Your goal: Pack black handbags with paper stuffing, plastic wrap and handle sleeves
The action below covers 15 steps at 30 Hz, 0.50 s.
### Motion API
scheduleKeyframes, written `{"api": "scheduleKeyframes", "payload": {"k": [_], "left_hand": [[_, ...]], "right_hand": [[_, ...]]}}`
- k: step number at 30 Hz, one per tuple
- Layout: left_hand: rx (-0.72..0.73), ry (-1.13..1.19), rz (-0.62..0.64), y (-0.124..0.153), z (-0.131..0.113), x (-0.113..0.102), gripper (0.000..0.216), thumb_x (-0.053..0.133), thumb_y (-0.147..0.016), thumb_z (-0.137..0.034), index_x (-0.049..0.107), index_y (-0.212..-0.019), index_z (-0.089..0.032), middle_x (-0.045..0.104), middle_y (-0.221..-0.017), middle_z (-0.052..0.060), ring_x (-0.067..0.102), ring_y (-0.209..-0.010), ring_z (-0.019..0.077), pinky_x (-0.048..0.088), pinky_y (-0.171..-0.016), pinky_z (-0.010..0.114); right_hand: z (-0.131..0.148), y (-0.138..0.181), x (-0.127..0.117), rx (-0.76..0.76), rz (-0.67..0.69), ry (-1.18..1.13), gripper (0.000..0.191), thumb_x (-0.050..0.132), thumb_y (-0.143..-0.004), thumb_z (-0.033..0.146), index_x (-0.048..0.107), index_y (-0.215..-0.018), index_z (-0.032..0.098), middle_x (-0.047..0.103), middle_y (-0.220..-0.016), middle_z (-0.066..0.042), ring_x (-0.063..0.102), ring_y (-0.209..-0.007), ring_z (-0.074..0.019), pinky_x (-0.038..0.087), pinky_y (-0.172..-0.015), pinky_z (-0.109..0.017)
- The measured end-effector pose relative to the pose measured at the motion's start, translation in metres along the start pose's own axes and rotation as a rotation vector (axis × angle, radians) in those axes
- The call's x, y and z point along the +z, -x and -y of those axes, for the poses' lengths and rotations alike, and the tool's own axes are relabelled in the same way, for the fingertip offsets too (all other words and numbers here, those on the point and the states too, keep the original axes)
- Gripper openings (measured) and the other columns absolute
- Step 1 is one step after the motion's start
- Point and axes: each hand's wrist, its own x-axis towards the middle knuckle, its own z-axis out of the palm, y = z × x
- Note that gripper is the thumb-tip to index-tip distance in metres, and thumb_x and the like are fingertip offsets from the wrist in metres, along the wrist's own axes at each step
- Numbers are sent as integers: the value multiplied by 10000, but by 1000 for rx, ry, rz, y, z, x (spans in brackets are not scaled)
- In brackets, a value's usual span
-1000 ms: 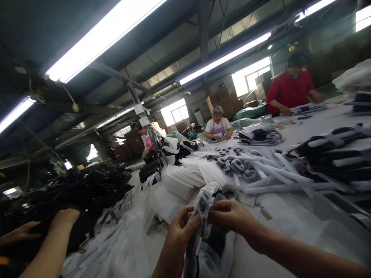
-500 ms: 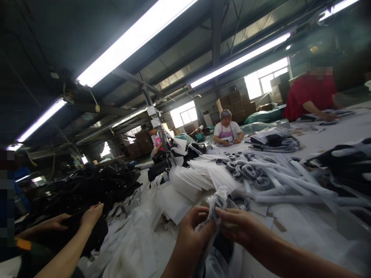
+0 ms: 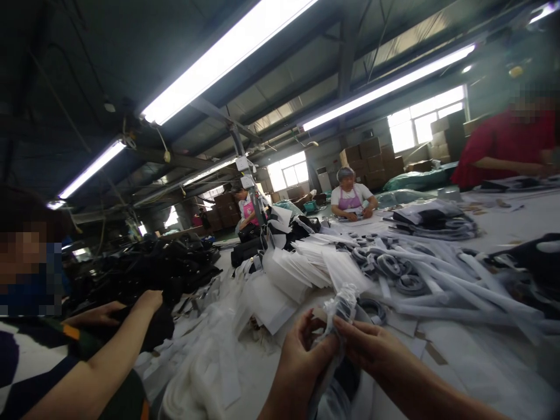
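Plastic bag (image 3: pixel 344 298): clear and crumpled, pinched between both hands just above the near edge of the table. Its long axis runs roughly up and down, with the bunched top standing above the fingertips and the rest hanging between the wrists.
Bag contents: something dark shows low inside, though the blur makes it hard to tell what.
Left hand (image 3: pixel 304 356): closed on the bag's left side, thumb and fingers curled into the plastic.
Right hand (image 3: pixel 371 349): closed on the bag's right side, its fingertips meeting the left hand's at the neck. Neither hand is nearer than the other.
Table (image 3: pixel 481 361): white, and bare just right of the hands.
Co-worker's hand (image 3: pixel 151 300): off to the left, resting on a heap of black cloth (image 3: pixel 153 268).
White sheets (image 3: pixel 293 271): a fanned stack just beyond the bag.
Grey rings (image 3: pixel 394 269): coiled among long white strips (image 3: pixel 459 289), right of the sheets.
Far end: a person in a pink apron (image 3: pixel 350 197) sits at the table, a person in red (image 3: pixel 507 146) leans in at right, and cardboard boxes (image 3: pixel 371 153) are stacked by the windows.
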Motion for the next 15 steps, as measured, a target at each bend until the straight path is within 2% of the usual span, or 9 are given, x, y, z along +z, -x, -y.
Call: {"api": "scheduleKeyframes", "payload": {"k": [3,9,12,15], "left_hand": [[13,-102,90,5,-12,-1,508,833,-730,-465,715,-1099,-136,748,-1056,128,679,-989,275,517,-874,322],[-28,-194,-10,6,-13,-11,563,845,-688,-495,729,-1119,-153,751,-945,88,659,-879,223,495,-788,273],[-8,-239,-19,5,-14,-15,567,848,-669,-500,740,-1098,-146,738,-921,84,648,-859,214,495,-772,269],[26,-331,-33,7,-15,-16,551,828,-687,-510,744,-1098,-152,720,-866,67,641,-824,201,505,-774,275]], "right_hand": [[-1,0,-9,2,52,-2,400,823,-745,519,795,-893,148,754,-904,-79,690,-901,-193,534,-856,-250],[-3,9,-25,80,-2,-328,308,829,-696,349,805,-939,161,758,-1103,-103,688,-1085,-274,515,-1029,-375],[-9,14,-20,51,12,-304,408,875,-612,279,807,-993,147,758,-1117,-111,645,-1176,-279,476,-1068,-323],[-15,15,-6,11,13,-262,428,899,-650,339,803,-1039,190,768,-1085,-88,659,-1152,-257,470,-1052,-297]]}}
